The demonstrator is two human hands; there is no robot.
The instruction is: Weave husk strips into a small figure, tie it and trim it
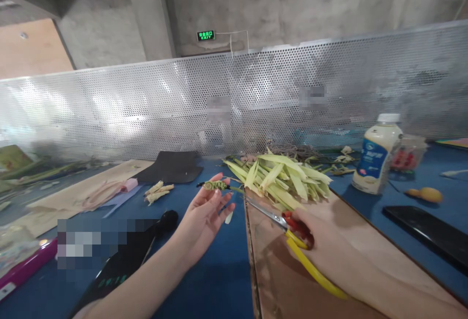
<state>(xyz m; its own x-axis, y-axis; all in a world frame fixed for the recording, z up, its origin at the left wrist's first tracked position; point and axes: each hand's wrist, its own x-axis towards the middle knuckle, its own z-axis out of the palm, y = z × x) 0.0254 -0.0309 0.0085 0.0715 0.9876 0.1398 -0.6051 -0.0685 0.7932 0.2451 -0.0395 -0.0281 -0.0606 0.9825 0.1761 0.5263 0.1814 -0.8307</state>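
My left hand (199, 224) pinches a small green plant piece (214, 185) that looks wrapped or braided, with a dark tip on the left and a thin stem toward the right. In my right hand (325, 238) is a pair of scissors (269, 212) with red inner and yellow outer handles. Their blades point up and left, with the tip close to the stem's end; whether the blades are parted I cannot tell. Behind the scissors lies a heap of pale green husk-like leaves (281, 178), partly on a brown board (278, 282).
A milk bottle (376, 156), a black phone (427, 229) and a small yellowish gourd-shaped thing (430, 195) stand or lie right. Leftward are pale husk scraps (158, 192), a black sheet (168, 165), brown paper (98, 180) and a magenta tool (29, 263). A perforated metal screen (153, 104) closes the back.
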